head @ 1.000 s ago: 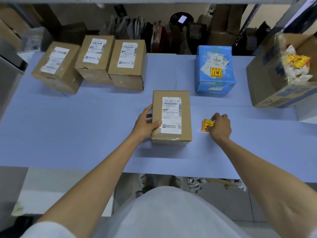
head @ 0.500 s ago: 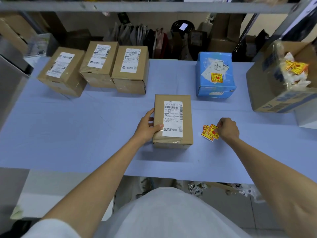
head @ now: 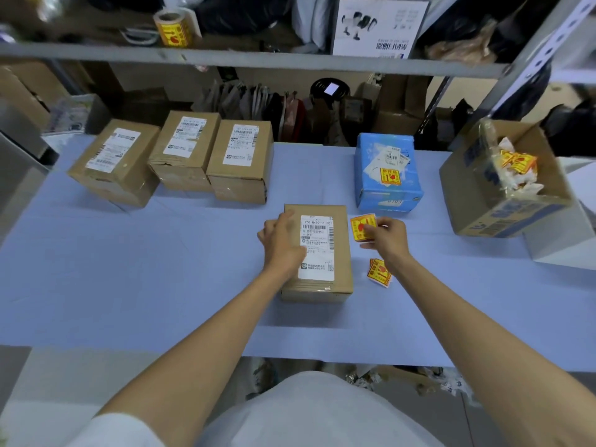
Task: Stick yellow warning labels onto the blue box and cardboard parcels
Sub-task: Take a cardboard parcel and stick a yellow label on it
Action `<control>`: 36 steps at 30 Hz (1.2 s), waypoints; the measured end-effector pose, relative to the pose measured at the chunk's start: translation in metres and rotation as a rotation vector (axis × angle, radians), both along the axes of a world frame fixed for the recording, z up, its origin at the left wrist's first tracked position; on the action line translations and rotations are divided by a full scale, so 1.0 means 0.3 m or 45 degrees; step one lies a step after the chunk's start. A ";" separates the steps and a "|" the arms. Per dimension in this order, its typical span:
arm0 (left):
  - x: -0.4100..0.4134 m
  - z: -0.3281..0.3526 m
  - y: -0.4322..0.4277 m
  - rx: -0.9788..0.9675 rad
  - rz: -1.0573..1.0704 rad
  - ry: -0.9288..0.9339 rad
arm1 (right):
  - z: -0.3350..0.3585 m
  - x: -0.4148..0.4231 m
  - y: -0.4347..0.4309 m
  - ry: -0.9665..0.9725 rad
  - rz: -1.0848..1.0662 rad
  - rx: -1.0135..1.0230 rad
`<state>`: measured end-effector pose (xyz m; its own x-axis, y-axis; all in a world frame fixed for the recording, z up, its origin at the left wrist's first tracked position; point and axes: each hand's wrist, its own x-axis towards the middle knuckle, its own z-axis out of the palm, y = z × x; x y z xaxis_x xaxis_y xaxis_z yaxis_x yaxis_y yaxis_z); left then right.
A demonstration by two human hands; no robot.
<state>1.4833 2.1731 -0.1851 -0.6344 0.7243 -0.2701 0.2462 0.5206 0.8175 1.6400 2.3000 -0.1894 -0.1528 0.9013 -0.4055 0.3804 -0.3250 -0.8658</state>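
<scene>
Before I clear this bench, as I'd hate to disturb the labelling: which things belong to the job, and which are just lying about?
Job: near parcel, left hand on it; yellow label, pinched in right hand; spare labels; blue box; three rear parcels.
Lying about: open carton of scraps; white box on shelf; bags at the back.
</scene>
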 end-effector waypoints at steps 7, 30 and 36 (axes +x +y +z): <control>0.023 0.074 0.070 0.156 -0.068 -0.437 | 0.136 -0.117 -0.135 0.294 0.190 -0.097; -0.060 0.083 -0.040 0.177 -0.072 -0.611 | 0.131 -0.134 -0.159 0.171 0.406 -0.013; -0.086 0.090 -0.054 0.097 -0.167 -0.617 | 0.138 -0.152 -0.152 0.144 0.410 0.003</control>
